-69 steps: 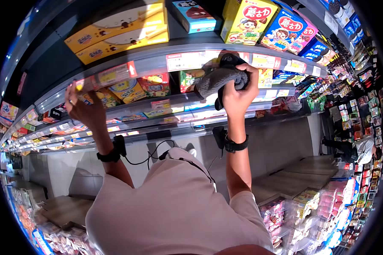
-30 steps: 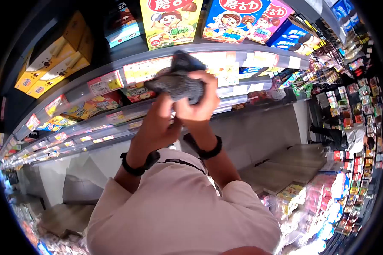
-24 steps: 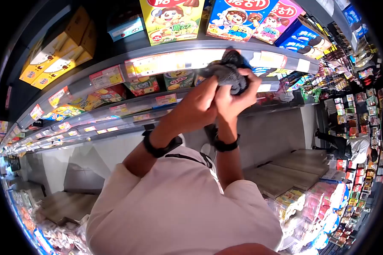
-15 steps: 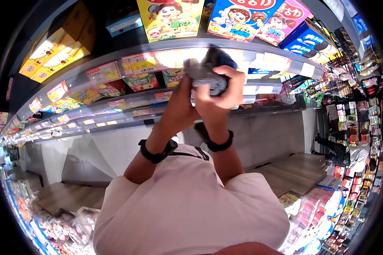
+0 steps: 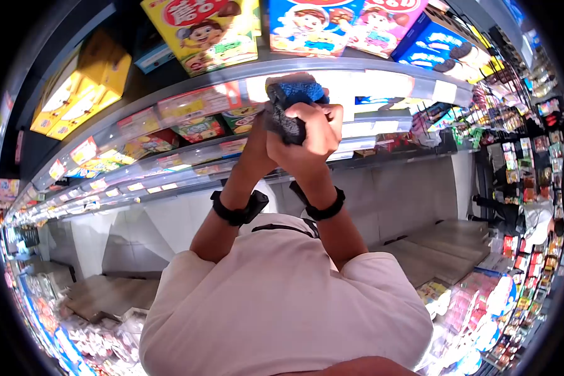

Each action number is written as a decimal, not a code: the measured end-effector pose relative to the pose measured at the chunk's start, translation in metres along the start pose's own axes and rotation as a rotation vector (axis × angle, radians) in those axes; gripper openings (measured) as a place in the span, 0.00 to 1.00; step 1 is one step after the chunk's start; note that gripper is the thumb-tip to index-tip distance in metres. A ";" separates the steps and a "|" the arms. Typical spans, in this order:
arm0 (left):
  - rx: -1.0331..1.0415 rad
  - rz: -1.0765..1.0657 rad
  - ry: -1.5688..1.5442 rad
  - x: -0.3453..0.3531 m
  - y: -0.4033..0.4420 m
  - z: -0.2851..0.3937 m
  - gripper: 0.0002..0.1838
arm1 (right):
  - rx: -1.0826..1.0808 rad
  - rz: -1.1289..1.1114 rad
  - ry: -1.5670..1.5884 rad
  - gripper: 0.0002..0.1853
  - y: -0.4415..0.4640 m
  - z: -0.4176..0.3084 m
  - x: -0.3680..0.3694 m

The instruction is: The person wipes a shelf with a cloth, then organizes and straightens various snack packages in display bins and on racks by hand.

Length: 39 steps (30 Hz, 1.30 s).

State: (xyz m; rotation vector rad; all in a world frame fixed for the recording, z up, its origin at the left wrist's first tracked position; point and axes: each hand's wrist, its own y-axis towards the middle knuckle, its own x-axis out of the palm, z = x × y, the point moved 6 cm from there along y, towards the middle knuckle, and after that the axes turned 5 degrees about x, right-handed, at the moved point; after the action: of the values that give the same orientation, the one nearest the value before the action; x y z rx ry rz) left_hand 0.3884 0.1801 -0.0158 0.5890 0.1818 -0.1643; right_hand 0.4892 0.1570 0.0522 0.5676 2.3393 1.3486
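A bunched dark grey cloth [image 5: 286, 122] with a blue patch on top is held in front of the upper shelf's price strip [image 5: 197, 103]. My right hand [image 5: 310, 135] is closed round its right side, with fingers and thumb bent over it. Close behind, at the cloth's left, is my left hand [image 5: 257, 147]; its fingers are hidden by the cloth and my right hand. Above the cloth, a yellow box [image 5: 210, 37], a blue box [image 5: 313, 28] and a pink box [image 5: 382, 25] stand on the shelf.
Yellow cartons [image 5: 81, 88] lie at the upper left, and blue cookie boxes [image 5: 442, 50] stand at the upper right. Lower shelves hold colourful packs [image 5: 197, 128]. A person [image 5: 514, 213] is at the far right. Clear bins of packaged goods [image 5: 470, 307] are at the lower right.
My left hand has come from the far left to meet my right hand at the cloth. The cloth has been turned and bunched, and its blue patch now shows. The view has shifted along the shelf.
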 end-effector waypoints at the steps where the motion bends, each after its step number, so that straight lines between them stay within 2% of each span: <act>1: 0.036 -0.018 -0.043 0.011 0.005 -0.005 0.27 | 0.010 -0.035 -0.026 0.16 0.004 0.004 -0.008; 3: 0.046 -0.055 -0.100 0.028 0.013 -0.004 0.26 | 0.029 -0.026 -0.062 0.16 0.010 0.015 -0.023; 6: -0.085 -0.147 -0.110 0.058 0.030 0.016 0.27 | 0.166 -0.033 -0.162 0.15 0.021 0.035 -0.050; 7: -0.046 -0.131 -0.055 0.067 0.037 0.032 0.29 | 0.204 -0.002 -0.164 0.15 0.026 0.043 -0.060; 10: -0.046 -0.167 -0.157 0.108 0.047 0.023 0.34 | 0.306 0.041 -0.112 0.14 0.041 0.076 -0.092; 11: 0.111 -0.174 -0.087 0.119 0.051 0.025 0.33 | 0.392 0.045 -0.095 0.14 0.044 0.088 -0.103; 12: 0.113 -0.174 -0.086 0.125 0.054 0.032 0.33 | 0.481 0.048 -0.079 0.15 0.047 0.099 -0.113; 15: -0.195 -0.373 -0.085 0.150 0.057 0.040 0.27 | 0.494 0.044 -0.086 0.14 0.060 0.111 -0.133; 16: -0.190 -0.361 -0.080 0.155 0.055 0.038 0.27 | 0.494 0.042 -0.065 0.14 0.063 0.113 -0.137; 18: -0.056 -0.224 -0.028 0.164 0.053 0.018 0.29 | 0.433 -0.034 -0.139 0.13 0.060 0.118 -0.137; 19: 0.030 -0.142 -0.028 0.165 0.051 0.013 0.26 | 0.300 -0.007 -0.226 0.14 0.065 0.103 -0.133; 20: 0.117 -0.060 -0.022 0.165 0.048 0.007 0.24 | 0.257 -0.101 -0.316 0.16 0.066 0.090 -0.131; 22: 0.061 0.011 -0.194 0.174 0.034 -0.019 0.22 | 0.219 -0.212 -0.331 0.20 0.058 0.080 -0.122; 23: 0.104 0.047 -0.209 0.183 0.024 -0.038 0.21 | 0.195 -0.240 -0.306 0.20 0.056 0.080 -0.122; 24: -0.029 0.114 -0.383 0.188 0.030 -0.016 0.19 | 0.169 -0.270 -0.279 0.20 0.056 0.084 -0.125; 27: 0.023 0.097 -0.276 0.220 0.035 -0.034 0.18 | 0.198 -0.311 -0.199 0.21 0.059 0.116 -0.145; 31: 0.000 -0.172 -0.143 0.249 0.077 -0.015 0.15 | 0.106 -0.202 -0.330 0.16 0.084 0.151 -0.190; 32: 0.039 -0.204 -0.113 0.256 0.083 -0.037 0.14 | 0.216 -0.190 -0.327 0.16 0.087 0.163 -0.201; 33: -0.010 -0.346 -0.016 0.268 0.102 -0.021 0.14 | 0.201 -0.179 -0.351 0.17 0.090 0.171 -0.211; 34: 0.023 -0.406 -0.134 0.283 0.111 -0.023 0.18 | 0.180 -0.166 -0.373 0.18 0.094 0.180 -0.219; 36: -0.120 -0.401 -0.207 0.314 0.123 -0.034 0.19 | 0.254 -0.119 -0.412 0.17 0.100 0.193 -0.236; 37: -0.135 -0.366 -0.396 0.326 0.126 -0.027 0.22 | 0.266 -0.076 -0.415 0.17 0.105 0.201 -0.245; 39: -0.169 -0.443 -0.424 0.341 0.126 -0.017 0.25 | 0.351 -0.011 -0.439 0.16 0.104 0.221 -0.266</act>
State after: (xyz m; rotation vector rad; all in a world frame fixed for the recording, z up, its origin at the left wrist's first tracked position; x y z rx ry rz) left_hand 0.7436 0.2584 -0.0366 0.3277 -0.0890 -0.6903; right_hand 0.8433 0.2260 0.0730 0.8538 2.2039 0.7110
